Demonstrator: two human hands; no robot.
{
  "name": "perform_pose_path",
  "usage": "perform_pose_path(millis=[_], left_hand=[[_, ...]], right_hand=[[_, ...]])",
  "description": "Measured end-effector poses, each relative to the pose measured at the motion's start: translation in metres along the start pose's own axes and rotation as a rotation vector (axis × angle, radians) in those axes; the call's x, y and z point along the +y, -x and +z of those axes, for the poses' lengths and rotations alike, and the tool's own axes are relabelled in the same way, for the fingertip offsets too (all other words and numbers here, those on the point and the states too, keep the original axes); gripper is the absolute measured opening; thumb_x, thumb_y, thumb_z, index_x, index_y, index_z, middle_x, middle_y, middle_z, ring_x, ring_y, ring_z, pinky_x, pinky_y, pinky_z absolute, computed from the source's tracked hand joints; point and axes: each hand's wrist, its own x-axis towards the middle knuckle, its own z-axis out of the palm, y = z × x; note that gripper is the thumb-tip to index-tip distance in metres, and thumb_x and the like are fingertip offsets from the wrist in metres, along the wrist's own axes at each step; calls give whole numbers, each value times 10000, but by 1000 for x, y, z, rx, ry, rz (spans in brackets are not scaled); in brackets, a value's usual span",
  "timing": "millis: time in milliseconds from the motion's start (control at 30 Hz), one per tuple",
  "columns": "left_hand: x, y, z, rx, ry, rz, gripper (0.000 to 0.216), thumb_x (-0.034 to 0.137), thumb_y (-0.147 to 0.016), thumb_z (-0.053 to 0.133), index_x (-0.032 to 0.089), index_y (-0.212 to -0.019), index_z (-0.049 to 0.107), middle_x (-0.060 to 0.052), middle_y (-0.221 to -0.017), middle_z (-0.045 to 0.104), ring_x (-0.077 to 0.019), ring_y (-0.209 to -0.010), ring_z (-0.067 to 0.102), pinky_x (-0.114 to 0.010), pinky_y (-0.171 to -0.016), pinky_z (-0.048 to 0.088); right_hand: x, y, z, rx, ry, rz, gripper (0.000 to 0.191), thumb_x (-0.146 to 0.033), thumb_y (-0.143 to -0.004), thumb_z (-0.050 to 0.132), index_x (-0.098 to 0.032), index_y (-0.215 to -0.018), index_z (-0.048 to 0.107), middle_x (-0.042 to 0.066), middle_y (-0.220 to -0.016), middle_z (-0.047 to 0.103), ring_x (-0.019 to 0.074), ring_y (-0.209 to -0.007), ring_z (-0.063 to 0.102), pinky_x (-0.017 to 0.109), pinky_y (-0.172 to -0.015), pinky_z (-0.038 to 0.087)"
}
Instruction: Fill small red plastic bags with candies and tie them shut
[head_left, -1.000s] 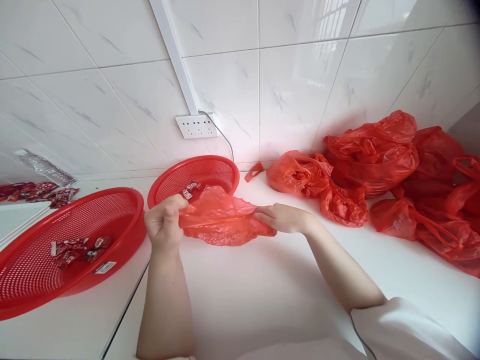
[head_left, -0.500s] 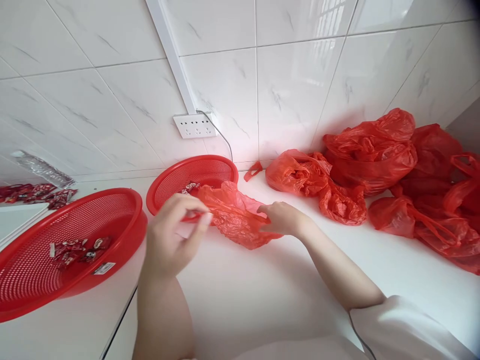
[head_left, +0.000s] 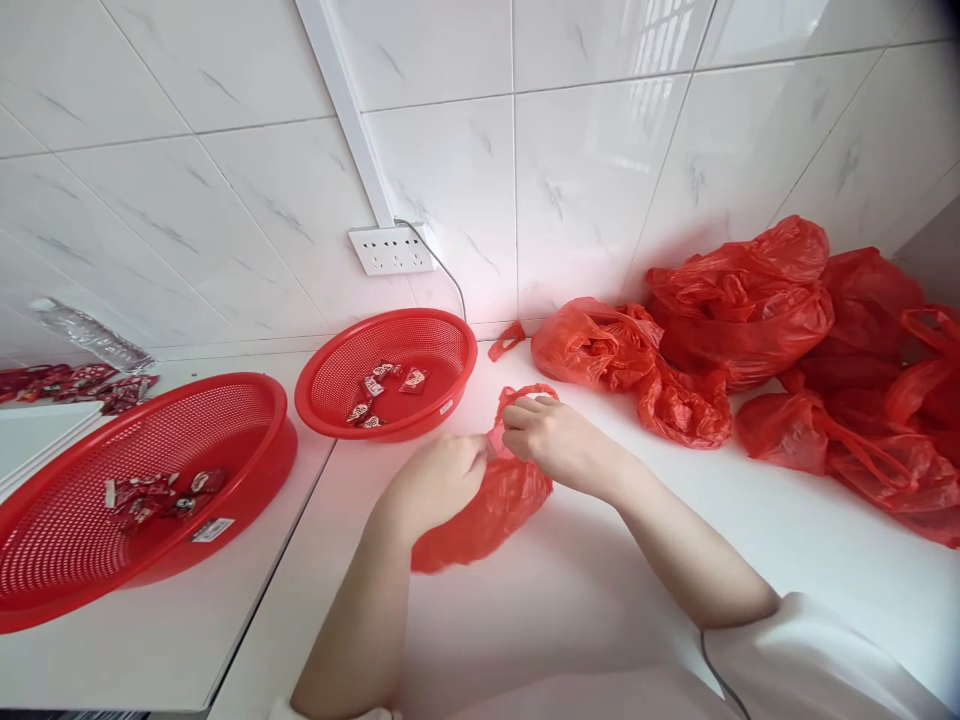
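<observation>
A thin red plastic bag (head_left: 487, 510) hangs low over the white table, its lower part spread to the left. My left hand (head_left: 442, 475) is closed on the bag's upper edge. Close beside it on the right, my right hand (head_left: 547, 435) also grips the bag near its top, fingers curled. A loop of the bag pokes out beyond the right fingers. Behind my left hand stands a small round red basket (head_left: 450, 390) with several small wrapped packets (head_left: 412, 380) inside.
A larger red basket (head_left: 255, 440) with several dark red packets (head_left: 142, 500) stands at left. Filled red bags (head_left: 750, 300) are heaped at right. A torn red scrap (head_left: 508, 340) lies by the wall. A clear plastic bottle (head_left: 90, 335) lies far left; a socket strip (head_left: 391, 250) is on the wall.
The bag has moved off the small basket toward me, uncovering the packets. My left hand has moved right and closed on the bag; my right hand's fingers have curled onto its top.
</observation>
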Motion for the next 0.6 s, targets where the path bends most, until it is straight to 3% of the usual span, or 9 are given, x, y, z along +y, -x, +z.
perform_pose_path(millis=[67,167,267,367,433,500,600], left_hand=[[0,-6,8,-86,49,0,292,210,-878,350,217,-615,477,6,-541,446,-148,-476,424,-290,-442,247],[2,-20,23,-141,46,-69,255,187,-867,340,209,-643,459,2,-597,508,-133,-515,465,-266,-454,292],[-2,-33,38,-158,-49,-183,287,265,-894,360,191,-676,532,-46,-667,612,-164,-572,559,-271,-516,402],[-13,-43,48,-118,-204,-293,254,329,-844,509,143,-710,619,-173,-845,689,-311,-823,659,-417,-770,493],[-21,-47,52,-72,-301,-319,199,294,-788,598,108,-797,669,-253,-1041,675,-408,-1063,605,-534,-958,408],[-25,-49,55,-57,-354,-301,196,263,-776,620,106,-868,692,-271,-1156,647,-420,-1181,543,-562,-1048,325],[-25,-52,59,-89,-389,-260,158,210,-827,556,144,-824,699,-214,-1062,703,-361,-1147,585,-540,-1113,258]], right_hand=[[-2,2,0,147,50,-43,298,11,-877,429,-154,-703,607,48,-782,546,168,-740,450,300,-666,331],[-2,4,-1,246,57,-80,311,23,-869,411,-165,-693,587,35,-774,528,163,-724,440,295,-706,366],[5,13,-5,165,28,22,328,69,-803,402,-172,-644,557,14,-732,514,150,-702,456,363,-934,369],[15,28,-7,-51,0,291,332,114,-708,410,-169,-601,547,2,-692,531,127,-637,479,454,-1062,275],[21,36,-9,-189,-31,442,319,114,-689,439,-167,-639,582,12,-705,580,132,-641,519,454,-1031,303],[21,38,-11,-248,-91,489,255,51,-745,505,-174,-730,625,30,-744,630,166,-713,571,410,-943,363],[13,27,-12,-121,-105,477,148,-144,-888,530,-165,-778,627,59,-764,654,192,-746,584,365,-830,379]])
